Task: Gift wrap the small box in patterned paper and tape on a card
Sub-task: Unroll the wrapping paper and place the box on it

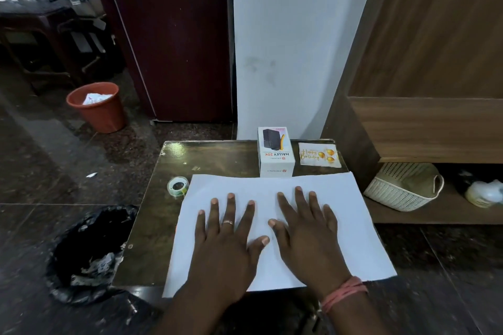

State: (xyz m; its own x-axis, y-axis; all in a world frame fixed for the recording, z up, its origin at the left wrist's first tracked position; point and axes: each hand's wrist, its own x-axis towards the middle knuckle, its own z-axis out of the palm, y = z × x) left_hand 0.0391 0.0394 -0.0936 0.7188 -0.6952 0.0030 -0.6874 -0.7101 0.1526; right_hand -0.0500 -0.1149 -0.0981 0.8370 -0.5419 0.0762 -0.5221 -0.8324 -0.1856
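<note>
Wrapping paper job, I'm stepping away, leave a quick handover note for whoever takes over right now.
Left hand and right hand: both flat, fingers spread, pressing the paper sheet, holding nothing.
Sheet lies white side up on the small table, overhanging its near and right edges.
Small box stands at the sheet's far edge; birthday card lies right of it; tape roll sits by the sheet's left corner.
Done: paper laid out.
Left: set box on paper, fold, tape, attach card.

A small white box (276, 152) at the far edge of the worktop (212, 160) reads "HALLEY 20K", printed upside down to the viewer. Beside it, a card (319, 154) carries "Happy Birthday" in gold script.
</note>
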